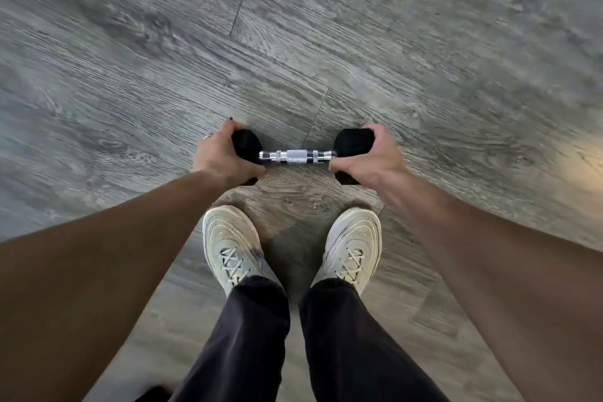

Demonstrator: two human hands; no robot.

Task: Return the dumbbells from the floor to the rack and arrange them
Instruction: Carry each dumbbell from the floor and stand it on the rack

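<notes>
A single dumbbell [297,156] is held by both hands at once, each hand being closed around one of its black heads. The left hand [219,157] is wrapped over the left head, with the thumb on the near side and the fingers curled over the far side. The right hand [370,158] is wrapped in the same way around the right head, so that only a part of each black head is seen. Between the two hands the chrome handle is left free; its knurled middle part is shown clearly and it lies about level, from left to right. Whether the dumbbell is resting on the floor [326,42] or is lifted just above it cannot be told.

The dumbbell is found in front of the person's feet, over grey wood-look planks. Two pale laced shoes are seen just below it, the left shoe [232,245] and the right shoe [353,245], standing apart with the toes pointed toward the dumbbell. Dark trousers [254,336] are seen above the shoes. Both bare forearms are stretched down from the lower corners to the hands
</notes>
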